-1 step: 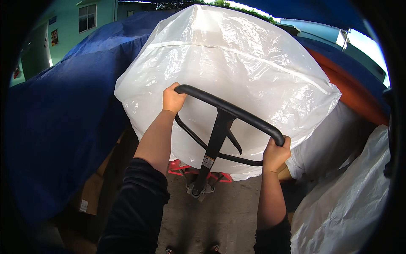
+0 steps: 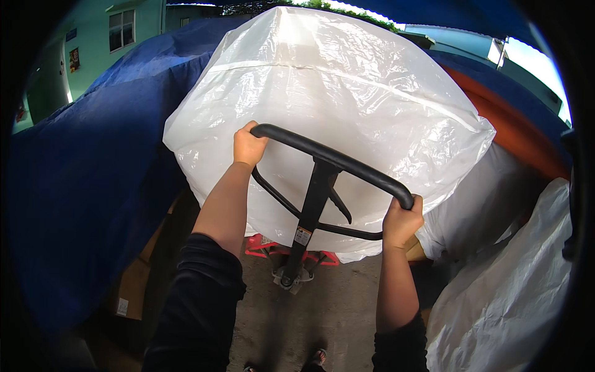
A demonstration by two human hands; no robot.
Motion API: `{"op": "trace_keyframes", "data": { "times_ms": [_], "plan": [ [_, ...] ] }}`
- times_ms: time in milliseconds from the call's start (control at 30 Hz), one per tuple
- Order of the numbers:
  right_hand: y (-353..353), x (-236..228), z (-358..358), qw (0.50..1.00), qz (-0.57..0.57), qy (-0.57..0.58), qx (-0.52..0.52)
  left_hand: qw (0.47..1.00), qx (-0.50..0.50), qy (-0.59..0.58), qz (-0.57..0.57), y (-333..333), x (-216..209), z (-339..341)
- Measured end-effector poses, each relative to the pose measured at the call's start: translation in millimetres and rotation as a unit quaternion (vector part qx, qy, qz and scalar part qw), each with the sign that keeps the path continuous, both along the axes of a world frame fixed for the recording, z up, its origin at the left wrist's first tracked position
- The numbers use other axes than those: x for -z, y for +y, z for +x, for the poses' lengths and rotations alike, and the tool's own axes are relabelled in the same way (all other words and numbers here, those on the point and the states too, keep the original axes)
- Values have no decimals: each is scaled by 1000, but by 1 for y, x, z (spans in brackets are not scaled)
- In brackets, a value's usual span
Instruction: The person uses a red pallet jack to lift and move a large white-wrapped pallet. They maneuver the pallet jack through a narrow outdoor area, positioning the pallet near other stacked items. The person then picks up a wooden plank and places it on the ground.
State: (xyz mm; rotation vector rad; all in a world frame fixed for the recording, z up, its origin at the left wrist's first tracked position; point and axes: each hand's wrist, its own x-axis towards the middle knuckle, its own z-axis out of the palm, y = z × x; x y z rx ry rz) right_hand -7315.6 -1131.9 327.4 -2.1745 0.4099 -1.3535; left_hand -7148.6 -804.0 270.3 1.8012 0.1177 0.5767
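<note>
White glossy plastic sheet (image 2: pixel 322 93), creased, bulging, fills centre. Black loop handle (image 2: pixel 334 159), smooth, slanting down rightward, in front of sheet. Red pallet-jack base (image 2: pixel 255 246) below, partly hidden by sheet. Left grip (image 2: pixel 250 144) wrapped round handle's left corner, right grip (image 2: pixel 403 222) round its right corner; handle spans between them, sheet beyond both.

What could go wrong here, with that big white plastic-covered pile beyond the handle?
The white plastic-covered pile looms beyond the black handle, gripped by the left hand and right hand, so something behind it might go unseen. Its loose lower edge hangs near the red base and could snag. The blue tarp lies close on the left; the plastic might catch there.
</note>
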Motion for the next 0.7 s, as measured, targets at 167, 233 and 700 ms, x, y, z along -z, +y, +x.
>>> {"op": "trace_keyframes", "data": {
  "times_ms": [167, 233, 700],
  "plan": [
    [-13, 1, 17, 999, -23, -26, 11, 999, 21, -38, 4, 2, -7, -8],
    [-22, 3, 27, 1000, -15, -14, 24, 999, 25, -37, -14, 0, -9, -16],
    [-80, 43, 115, 990, 36, -24, -136, 971, -174, -24, 161, -22, -15, -67]
  ]
}}
